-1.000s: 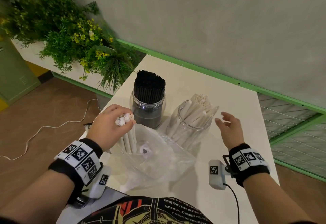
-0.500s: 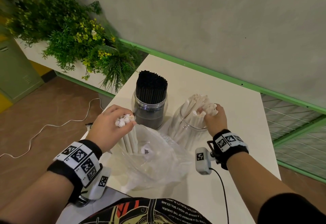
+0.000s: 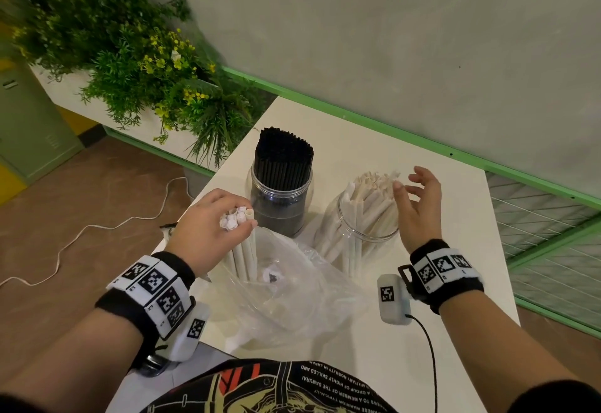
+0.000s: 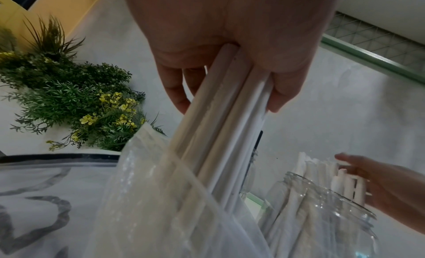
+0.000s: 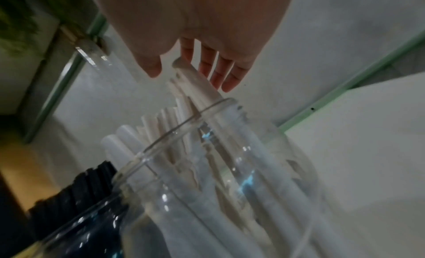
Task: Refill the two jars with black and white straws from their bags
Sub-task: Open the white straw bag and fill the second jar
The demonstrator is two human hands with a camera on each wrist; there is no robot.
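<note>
**Last white bundle, and a crowded jar**

My left hand (image 3: 208, 227) grips a bundle of white straws (image 3: 242, 250), their lower ends inside the clear plastic bag (image 3: 292, 299) just below it. My right hand (image 3: 419, 207) is spread open, holding nothing, its fingertips (image 5: 227, 83) at the tops of the white straws leaning in the clear jar (image 3: 367, 227) beneath it. The jar of black straws (image 3: 281, 185) stands packed, just beyond my left hand.

As I see it, the risks are these: the bag could cling and ride up with the bundle; a loose straw could slip from my grip; and the leaning straws crowd the jar's mouth, so pushing the bundle in might tip the light jar or spill straws onto the table (image 3: 455, 331).
</note>
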